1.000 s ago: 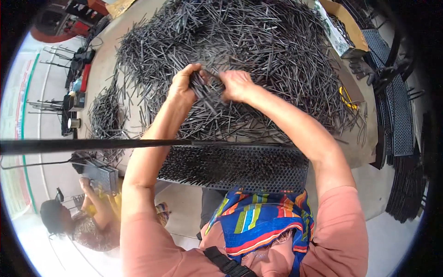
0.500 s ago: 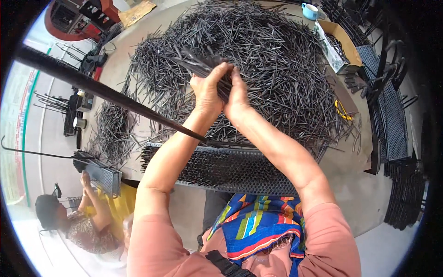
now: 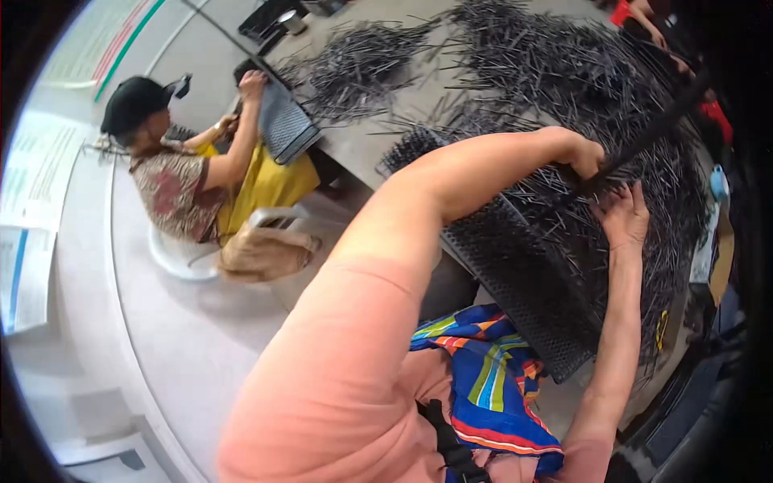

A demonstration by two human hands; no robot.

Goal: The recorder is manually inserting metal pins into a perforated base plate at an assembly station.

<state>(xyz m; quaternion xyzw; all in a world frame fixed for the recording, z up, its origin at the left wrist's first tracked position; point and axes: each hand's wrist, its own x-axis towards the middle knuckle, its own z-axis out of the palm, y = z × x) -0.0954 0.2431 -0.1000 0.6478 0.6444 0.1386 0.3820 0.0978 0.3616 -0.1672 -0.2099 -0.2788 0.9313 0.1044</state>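
My left hand (image 3: 588, 158) is curled at the edge of the heap of thin black sticks (image 3: 555, 80). Just nearer to me, my right hand (image 3: 625, 217) is cupped with its fingertips upward. Between them is a dark bundle of sticks (image 3: 594, 187), gripped from both sides and partly hidden by the fingers. A long dark rod (image 3: 656, 129) slants across the view in front of the bundle. Below my arms lies a long perforated black rack (image 3: 515, 258) along the table's near edge, with sticks standing in its far-left end.
At left a co-worker in a black cap (image 3: 137, 105) sits holding a grey perforated rack (image 3: 283, 121). A smaller stick pile (image 3: 354, 68) lies beside that rack. Another person's arm (image 3: 648, 24) reaches in at the far right. A yellow tool (image 3: 661, 330) and a cardboard box (image 3: 723, 258) are at right.
The view has swung left, bringing the co-worker further in. My hands now appear further right, with the bundle lower between them. The dark rod now slants from the right.
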